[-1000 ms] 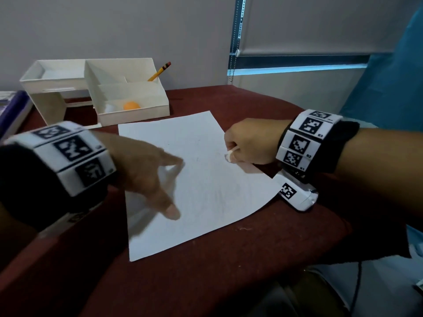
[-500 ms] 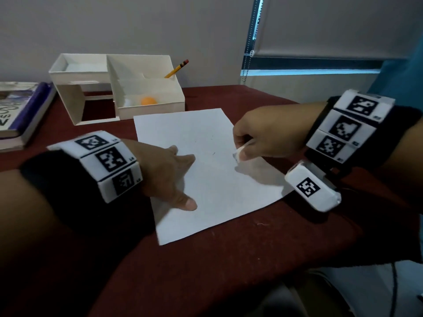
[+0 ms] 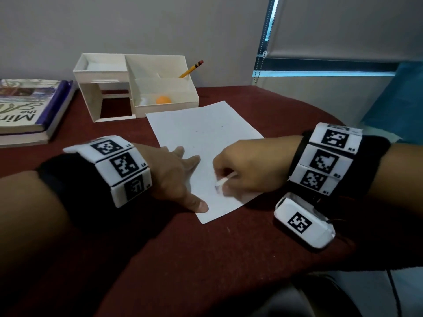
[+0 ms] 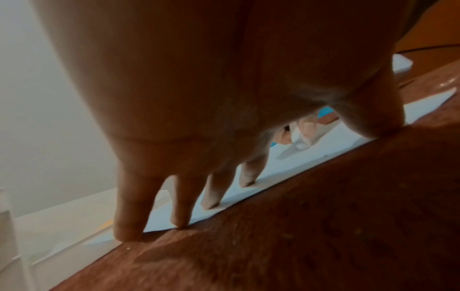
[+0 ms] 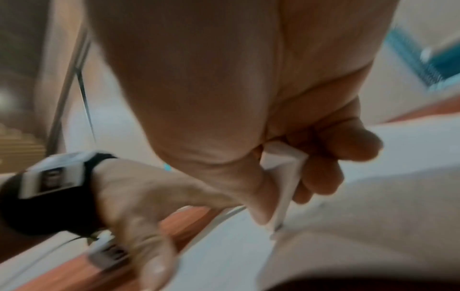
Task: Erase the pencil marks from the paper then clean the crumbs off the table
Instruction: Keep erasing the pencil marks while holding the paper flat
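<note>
A white sheet of paper (image 3: 201, 133) lies on the dark red table (image 3: 206, 259), with faint pencil marks near its far part. My left hand (image 3: 180, 177) presses the sheet's left edge with spread straight fingers (image 4: 211, 196) and thumb. My right hand (image 3: 242, 172) pinches a white eraser (image 3: 220, 181) between thumb and fingers, its tip down on the near part of the paper. In the right wrist view the eraser (image 5: 286, 177) is a thin white slab whose lower end touches the paper (image 5: 373, 206). Small crumbs (image 4: 358, 230) speckle the table near the sheet.
A white desk organiser (image 3: 137, 85) stands behind the paper, holding a yellow pencil (image 3: 191, 69) and an orange ball (image 3: 163, 100). Stacked books (image 3: 29, 110) lie at the far left. The table's rounded edge curves close on the right and front.
My right hand has moved the eraser from the sheet's right side toward its near middle, closer to my left hand. The left hand still holds the paper. The head view has shifted.
</note>
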### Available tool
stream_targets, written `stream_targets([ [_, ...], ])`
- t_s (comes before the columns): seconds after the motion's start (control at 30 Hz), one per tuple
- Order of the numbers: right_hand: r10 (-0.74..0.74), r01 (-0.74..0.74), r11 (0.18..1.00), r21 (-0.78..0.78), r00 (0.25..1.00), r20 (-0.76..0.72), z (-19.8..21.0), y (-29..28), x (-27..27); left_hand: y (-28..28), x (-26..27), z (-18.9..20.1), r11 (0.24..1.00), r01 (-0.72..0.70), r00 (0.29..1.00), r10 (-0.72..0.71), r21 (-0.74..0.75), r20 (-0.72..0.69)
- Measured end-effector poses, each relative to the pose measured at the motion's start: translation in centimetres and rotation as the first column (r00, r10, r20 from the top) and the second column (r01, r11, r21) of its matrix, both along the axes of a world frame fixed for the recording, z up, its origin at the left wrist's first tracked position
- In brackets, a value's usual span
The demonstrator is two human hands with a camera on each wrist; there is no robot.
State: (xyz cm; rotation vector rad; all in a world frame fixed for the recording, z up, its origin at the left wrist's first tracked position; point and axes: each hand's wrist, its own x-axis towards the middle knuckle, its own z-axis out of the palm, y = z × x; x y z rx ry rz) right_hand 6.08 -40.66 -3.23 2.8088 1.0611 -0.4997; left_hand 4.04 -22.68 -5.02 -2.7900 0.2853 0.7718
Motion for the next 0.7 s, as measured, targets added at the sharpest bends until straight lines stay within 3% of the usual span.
stream_targets([
  [0.07, 0.023, -0.021, 0.999, 0.032, 0.998, -0.055, -0.2, 0.8, 0.1, 0.2, 0.1, -0.2, 1.0, -0.003, 1.0, 0.003, 0.004, -0.003],
  [0.2, -0.052, 0.062, 0.998, -0.032, 0.971, 0.234, -0.1, 1.2, 3.0, 0.1, 0.1, -0.4, 1.0, -0.01, 1.0, 0.01, -0.008, 0.003],
  [0.23, -0.047, 0.054, 0.998, -0.027, 0.972, 0.231, -0.2, 1.2, 2.9, 0.1, 0.2, -0.4, 1.0, -0.009, 1.0, 0.009, -0.007, 0.002],
  [0.37, 0.068, -0.067, 0.997, 0.027, 0.998, -0.014, -0.4, 1.5, 1.3, 0.4, 0.4, -0.6, 1.0, -0.008, 1.0, 0.008, -0.007, -0.002],
  [0.5, -0.05, 0.05, 0.999, 0.005, 0.978, 0.202, 0.0, 1.2, 3.1, 0.2, 0.5, -0.6, 1.0, -0.007, 1.0, 0.007, -0.003, -0.006],
  [0.63, 0.116, -0.116, 0.993, 0.028, 0.993, 0.003, -0.9, 2.2, 1.3, 0.6, 0.6, -1.0, 1.0, -0.007, 1.0, 0.007, -0.019, -0.006],
  [0.7, 0.085, -0.086, 0.995, 0.059, 0.996, 0.02, -0.8, 2.7, 1.8, 0.6, 0.7, -1.0, 1.0, -0.006, 1.0, 0.006, -0.012, 0.002],
])
